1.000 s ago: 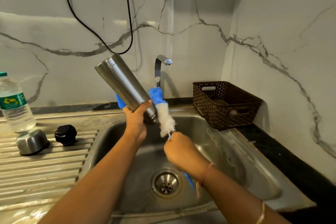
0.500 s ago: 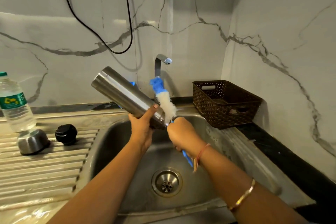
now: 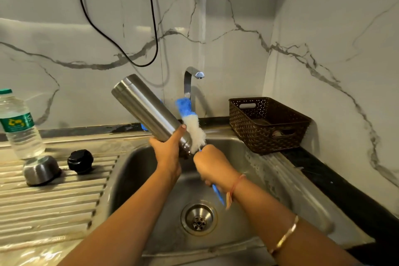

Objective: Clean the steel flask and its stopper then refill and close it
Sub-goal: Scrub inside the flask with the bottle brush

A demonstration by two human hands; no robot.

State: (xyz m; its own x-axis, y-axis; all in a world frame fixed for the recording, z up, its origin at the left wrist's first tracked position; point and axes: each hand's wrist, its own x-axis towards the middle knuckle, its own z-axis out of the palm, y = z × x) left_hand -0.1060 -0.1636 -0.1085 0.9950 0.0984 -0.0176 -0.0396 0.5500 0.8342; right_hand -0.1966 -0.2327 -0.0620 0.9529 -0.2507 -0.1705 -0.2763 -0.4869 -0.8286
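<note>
My left hand (image 3: 168, 151) grips the steel flask (image 3: 146, 110) near its mouth and holds it tilted over the sink, base up to the left, mouth down to the right. My right hand (image 3: 210, 165) grips the blue handle of a bottle brush (image 3: 193, 127). Its white and blue bristles stand beside the flask's mouth, outside it. The black stopper (image 3: 80, 161) and the steel cup lid (image 3: 41, 170) sit on the ribbed drainboard at the left.
A steel sink (image 3: 280, 179) with a round drain (image 3: 198, 219) lies below my hands, and a tap (image 3: 191, 81) rises behind it. A plastic water bottle (image 3: 18, 125) stands at the far left. A brown woven basket (image 3: 267, 124) sits at the right. A black cable hangs on the marble wall.
The flask has tipped flatter. My right hand rose with the brush toward the flask's mouth, and the bristles now stand higher beside it.
</note>
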